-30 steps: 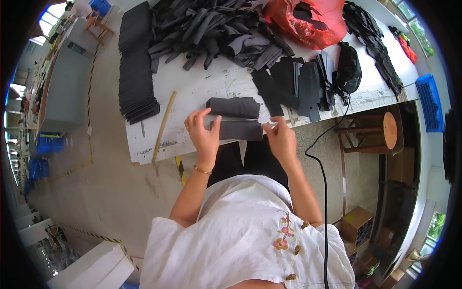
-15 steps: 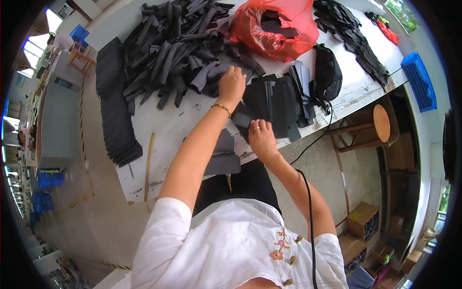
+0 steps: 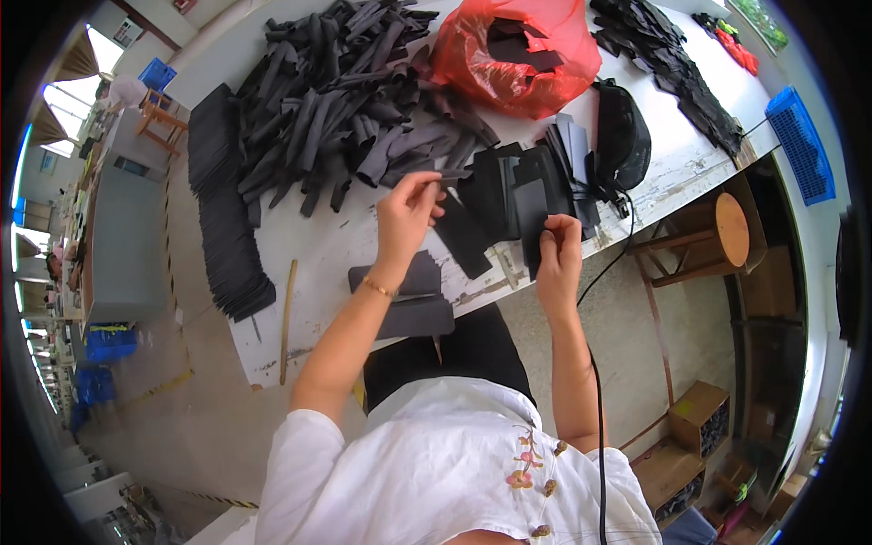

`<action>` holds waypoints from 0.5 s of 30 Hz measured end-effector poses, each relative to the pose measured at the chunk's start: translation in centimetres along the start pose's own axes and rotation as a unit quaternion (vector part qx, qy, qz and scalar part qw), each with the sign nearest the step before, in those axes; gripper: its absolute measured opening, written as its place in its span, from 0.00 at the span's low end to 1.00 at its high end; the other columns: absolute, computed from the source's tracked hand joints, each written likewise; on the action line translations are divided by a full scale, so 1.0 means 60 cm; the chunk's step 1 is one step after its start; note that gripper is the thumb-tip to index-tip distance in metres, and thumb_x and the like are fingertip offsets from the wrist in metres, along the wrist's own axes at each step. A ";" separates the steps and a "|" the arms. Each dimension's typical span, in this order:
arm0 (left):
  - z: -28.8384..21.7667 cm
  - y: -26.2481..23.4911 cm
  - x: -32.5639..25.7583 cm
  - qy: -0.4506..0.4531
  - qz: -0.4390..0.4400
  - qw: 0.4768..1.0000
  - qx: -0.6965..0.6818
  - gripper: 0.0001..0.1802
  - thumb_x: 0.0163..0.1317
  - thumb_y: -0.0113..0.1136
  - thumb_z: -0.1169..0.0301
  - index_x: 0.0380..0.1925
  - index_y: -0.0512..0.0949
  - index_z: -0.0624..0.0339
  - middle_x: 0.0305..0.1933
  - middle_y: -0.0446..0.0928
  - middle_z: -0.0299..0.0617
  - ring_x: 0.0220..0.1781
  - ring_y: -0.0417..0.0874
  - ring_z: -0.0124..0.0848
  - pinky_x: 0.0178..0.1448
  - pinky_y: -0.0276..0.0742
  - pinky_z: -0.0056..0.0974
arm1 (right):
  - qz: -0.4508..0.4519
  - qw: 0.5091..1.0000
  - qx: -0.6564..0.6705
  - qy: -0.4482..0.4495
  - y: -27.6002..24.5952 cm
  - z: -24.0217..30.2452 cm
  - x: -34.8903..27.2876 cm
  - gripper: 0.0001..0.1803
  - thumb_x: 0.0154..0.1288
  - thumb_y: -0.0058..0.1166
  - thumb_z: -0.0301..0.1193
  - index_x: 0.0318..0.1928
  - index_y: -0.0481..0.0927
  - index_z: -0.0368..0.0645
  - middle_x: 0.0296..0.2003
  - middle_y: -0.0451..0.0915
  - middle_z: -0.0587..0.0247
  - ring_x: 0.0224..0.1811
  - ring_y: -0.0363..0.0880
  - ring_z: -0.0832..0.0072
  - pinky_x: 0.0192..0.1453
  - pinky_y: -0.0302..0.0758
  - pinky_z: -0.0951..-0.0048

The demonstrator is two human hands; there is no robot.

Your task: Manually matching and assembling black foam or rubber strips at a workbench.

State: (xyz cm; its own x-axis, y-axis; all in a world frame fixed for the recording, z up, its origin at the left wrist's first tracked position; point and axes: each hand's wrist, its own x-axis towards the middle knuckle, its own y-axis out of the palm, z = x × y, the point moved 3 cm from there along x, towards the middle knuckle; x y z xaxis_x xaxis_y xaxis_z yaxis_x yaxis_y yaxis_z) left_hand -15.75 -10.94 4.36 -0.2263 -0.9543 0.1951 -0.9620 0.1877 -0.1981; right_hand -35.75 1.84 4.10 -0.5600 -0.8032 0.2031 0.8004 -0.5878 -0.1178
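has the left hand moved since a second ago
Yes. The left hand left the folded dark pieces at the table's near edge and went farther up the table, to the loose pile of dark strips.

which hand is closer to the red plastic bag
The left hand. It is raised over the table beside the heap of dark strips, just below and left of the red plastic bag. The right hand is lower, at the table's near edge, holding a flat black piece.

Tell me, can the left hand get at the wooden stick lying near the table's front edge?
Probably yes. The left hand is up by the heap of dark strips, but the wooden stick lies bare on the table with nothing over it.
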 end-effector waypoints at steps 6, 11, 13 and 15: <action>0.008 -0.034 -0.111 -0.169 -0.121 0.922 -0.326 0.11 0.67 0.60 0.70 0.42 0.78 0.67 0.36 0.81 0.43 0.36 0.86 0.32 0.38 0.84 0.36 | 0.147 0.987 -0.054 -0.032 0.039 0.039 -0.082 0.13 0.64 0.60 0.24 0.40 0.67 0.40 0.33 0.68 0.69 0.34 0.66 0.84 0.36 0.66 0.79; 0.033 -0.084 -0.159 -0.268 -0.168 0.843 -0.435 0.08 0.65 0.58 0.76 0.42 0.77 0.69 0.40 0.82 0.47 0.45 0.86 0.37 0.49 0.85 0.41 | 0.175 0.963 -0.121 -0.163 0.052 0.074 -0.122 0.18 0.60 0.64 0.24 0.48 0.71 0.39 0.35 0.73 0.61 0.36 0.72 0.75 0.40 0.70 0.76; 0.040 -0.097 -0.170 -0.291 -0.134 0.812 -0.488 0.09 0.65 0.59 0.76 0.43 0.77 0.68 0.43 0.82 0.49 0.46 0.86 0.37 0.51 0.85 0.40 | 0.190 0.971 -0.106 -0.101 0.065 0.104 -0.136 0.28 0.55 0.67 0.25 0.57 0.74 0.41 0.41 0.77 0.54 0.44 0.75 0.57 0.48 0.71 0.64; 0.039 -0.106 -0.178 -0.277 -0.125 0.802 -0.515 0.08 0.65 0.59 0.75 0.42 0.78 0.67 0.46 0.82 0.51 0.48 0.85 0.36 0.53 0.84 0.38 | 0.215 0.951 -0.139 -0.174 0.074 0.105 -0.140 0.28 0.55 0.66 0.26 0.58 0.75 0.44 0.42 0.77 0.56 0.44 0.75 0.58 0.49 0.70 0.63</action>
State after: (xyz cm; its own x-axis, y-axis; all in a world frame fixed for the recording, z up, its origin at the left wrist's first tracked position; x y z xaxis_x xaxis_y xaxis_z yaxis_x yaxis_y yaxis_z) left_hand -6.85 -2.49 1.29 -0.1780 -0.8951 -0.4089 -0.6477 -0.2062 0.7335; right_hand -26.14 6.57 8.03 -0.0501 -0.9227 0.3823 0.8245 -0.2543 -0.5055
